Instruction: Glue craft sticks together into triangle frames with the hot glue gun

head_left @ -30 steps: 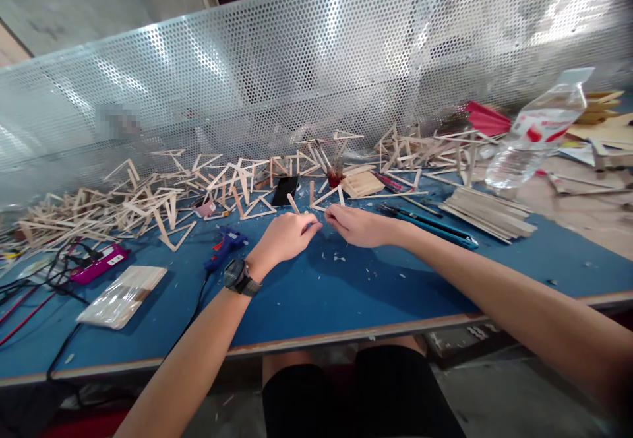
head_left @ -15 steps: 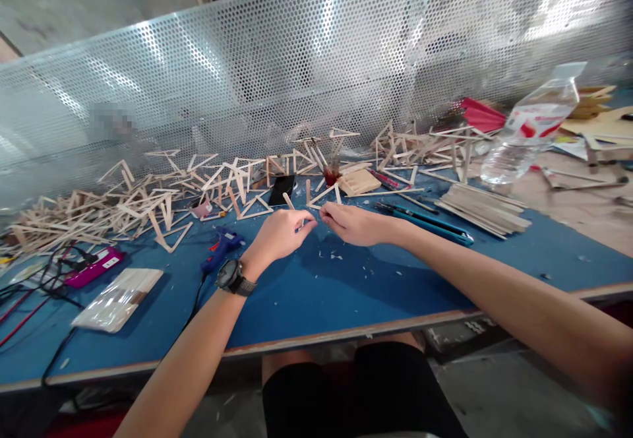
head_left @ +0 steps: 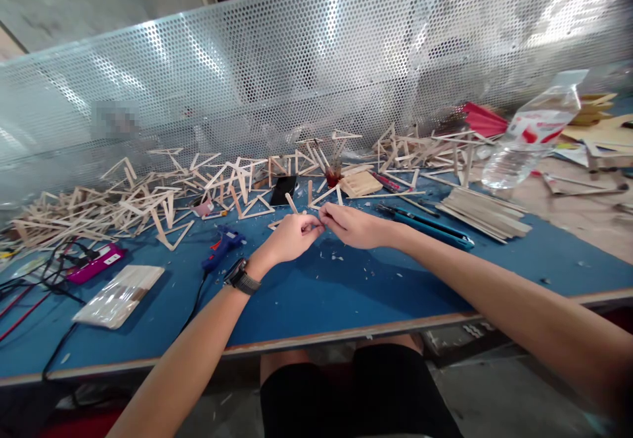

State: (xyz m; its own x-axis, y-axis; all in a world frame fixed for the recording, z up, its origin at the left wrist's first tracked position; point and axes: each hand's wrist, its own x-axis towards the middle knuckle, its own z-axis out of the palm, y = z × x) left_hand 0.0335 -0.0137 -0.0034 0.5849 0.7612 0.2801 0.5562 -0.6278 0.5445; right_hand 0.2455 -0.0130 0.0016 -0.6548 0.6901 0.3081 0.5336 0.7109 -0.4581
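Over the middle of the blue table (head_left: 316, 299), my left hand (head_left: 293, 235) is closed on a wooden stick piece (head_left: 291, 202) whose end rises above the fingers. My right hand (head_left: 346, 224) is closed too, its fingertips meeting those of the left; what they pinch is too small to make out. Just beyond the hands stand small frames of wooden sticks (head_left: 257, 207) and a black phone (head_left: 283, 190). A blue glue gun (head_left: 223, 248) lies left of my left hand. Teal cutters (head_left: 430, 227) lie right of my right hand.
A heap of stick frames (head_left: 74, 217) fills the back left. At the left are a magenta power strip (head_left: 96, 263) and a wrapped stick pack (head_left: 119, 296). Loose sticks (head_left: 484, 214) and a tilted water bottle (head_left: 534, 128) are at the right. A perforated metal panel (head_left: 297, 75) stands behind.
My left hand has moved slightly right, and its fingertips now meet those of my right hand. The stick end above my left hand shows longer. The right hand has barely moved.
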